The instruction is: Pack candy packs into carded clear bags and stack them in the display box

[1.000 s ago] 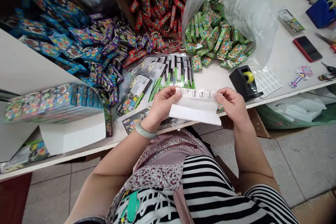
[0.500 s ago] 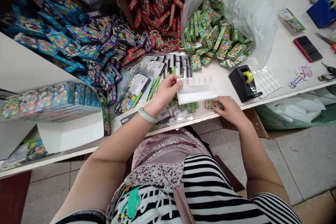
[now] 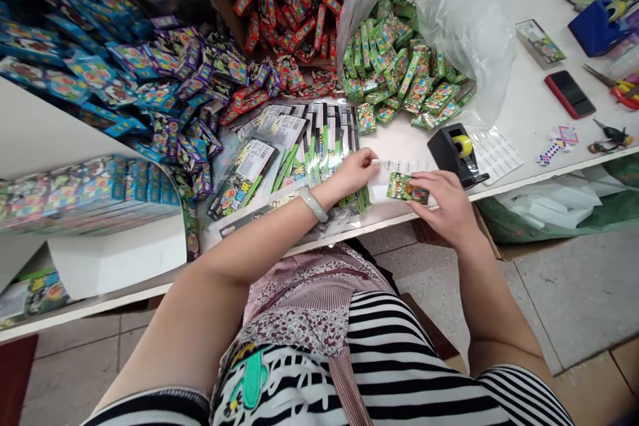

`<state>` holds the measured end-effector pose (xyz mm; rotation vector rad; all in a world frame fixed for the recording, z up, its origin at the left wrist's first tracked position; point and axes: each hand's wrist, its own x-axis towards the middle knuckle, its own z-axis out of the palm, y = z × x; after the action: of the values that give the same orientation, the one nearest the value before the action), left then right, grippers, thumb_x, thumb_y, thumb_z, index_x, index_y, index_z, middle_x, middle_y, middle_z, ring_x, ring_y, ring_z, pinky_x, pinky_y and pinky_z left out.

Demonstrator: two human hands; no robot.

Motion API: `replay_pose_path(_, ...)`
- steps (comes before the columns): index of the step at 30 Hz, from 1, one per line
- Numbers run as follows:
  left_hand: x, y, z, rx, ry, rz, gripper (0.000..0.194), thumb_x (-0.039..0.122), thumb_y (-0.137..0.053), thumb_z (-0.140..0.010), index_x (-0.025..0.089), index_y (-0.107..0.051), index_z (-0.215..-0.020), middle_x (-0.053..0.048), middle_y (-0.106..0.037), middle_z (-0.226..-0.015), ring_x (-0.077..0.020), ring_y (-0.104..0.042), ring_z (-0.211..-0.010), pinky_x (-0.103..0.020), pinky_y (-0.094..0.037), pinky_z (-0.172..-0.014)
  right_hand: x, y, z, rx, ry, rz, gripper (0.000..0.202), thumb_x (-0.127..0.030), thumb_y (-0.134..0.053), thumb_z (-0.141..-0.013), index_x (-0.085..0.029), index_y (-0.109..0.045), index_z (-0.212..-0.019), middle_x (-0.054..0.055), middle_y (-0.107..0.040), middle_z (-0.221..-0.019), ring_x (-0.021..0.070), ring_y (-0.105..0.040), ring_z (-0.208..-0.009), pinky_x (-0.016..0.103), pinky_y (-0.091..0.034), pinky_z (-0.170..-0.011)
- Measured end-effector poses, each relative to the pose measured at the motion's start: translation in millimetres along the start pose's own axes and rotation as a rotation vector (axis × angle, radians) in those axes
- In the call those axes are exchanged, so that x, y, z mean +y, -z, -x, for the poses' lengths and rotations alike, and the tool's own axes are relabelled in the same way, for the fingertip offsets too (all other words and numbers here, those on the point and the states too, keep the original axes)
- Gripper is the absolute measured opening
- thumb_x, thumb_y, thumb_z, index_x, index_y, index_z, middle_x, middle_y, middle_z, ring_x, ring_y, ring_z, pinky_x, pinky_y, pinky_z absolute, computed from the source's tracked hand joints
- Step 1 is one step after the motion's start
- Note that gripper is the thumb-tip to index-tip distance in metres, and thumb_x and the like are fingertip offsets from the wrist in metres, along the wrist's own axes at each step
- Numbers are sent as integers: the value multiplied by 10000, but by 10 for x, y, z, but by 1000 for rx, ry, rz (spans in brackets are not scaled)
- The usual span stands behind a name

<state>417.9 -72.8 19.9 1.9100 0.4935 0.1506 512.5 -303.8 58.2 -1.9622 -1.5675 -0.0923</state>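
Observation:
Between the fingers of my left hand is the left edge of a white sticker sheet with a row of small round clear labels along its top. My right hand grips a small green printed box by its right end, thumb below and fingers above. The box lies over the right part of the sheet and hides some of it. Just left of the sheet, flat printed packages with black and green edges lie overlapping in clear plastic. A black tape dispenser with yellow tape stands right of my right hand.
Green boxes spill from a clear plastic bag. Red boxes, purple boxes and blue boxes are heaped behind and left. A white tray holds a row of boxes. Rightward lie a phone, scissors and another label sheet.
My right hand has lifted the green box from the table edge up over the sticker sheet. My left hand has moved right and the sheet is lower and further right.

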Motion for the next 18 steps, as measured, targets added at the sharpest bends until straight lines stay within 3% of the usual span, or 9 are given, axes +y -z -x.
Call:
replay_pose_path(4,58,-193,-82,-52,-21,-212,78,108,-548,-834,170,-580,-869,-29,-651,-812,-178,-610,-785,-300,-501,-756,212,-349,39,-233,-52,69,228,-244,-602,-952,-166,-700,-1142,154,-694,-1199,333,-592,-1112,514,-503,-971)
replay_pose_path(7,86,-232,-94,-67,-33,-240,236,52,-535,-802,157,-617,-997,-76,-697,-957,-223,-651,-924,-361,-515,-889,297,-492,141,-232,-134,93,244,-239,-602,-941,-159,-716,-1140,173,-653,-1186,347,-578,-1097,520,-520,-954)
replay_pose_path(10,110,-170,-50,-71,-119,-317,486,-18,-492,-763,138,-566,-1218,-128,-659,-1222,-245,-612,-1178,-392,-478,-1044,275,-473,172,-229,-156,74,259,-259,-591,-944,-188,-720,-1157,158,-640,-1130,343,-587,-1054,533,-527,-943)
replay_pose_path(14,153,146,145,-23,-316,-398,559,6,-496,-780,143,-509,-1321,-140,-586,-1354,-240,-538,-1315,-404,-427,-1143,213,-333,132,-191,-120,12,263,-290,-549,-975,-189,-714,-1152,151,-674,-1139,335,-605,-1080,530,-514,-968)
replay_pose_path(18,242,660,554,74,-374,-298,352,127,-545,-870,166,-587,-1217,-100,-650,-1228,-199,-621,-1151,-380,-512,-1034,150,-196,52,-119,-118,6,239,-321,-529,-999,-198,-718,-1080,121,-731,-1060,308,-659,-1010,495,-534,-916)
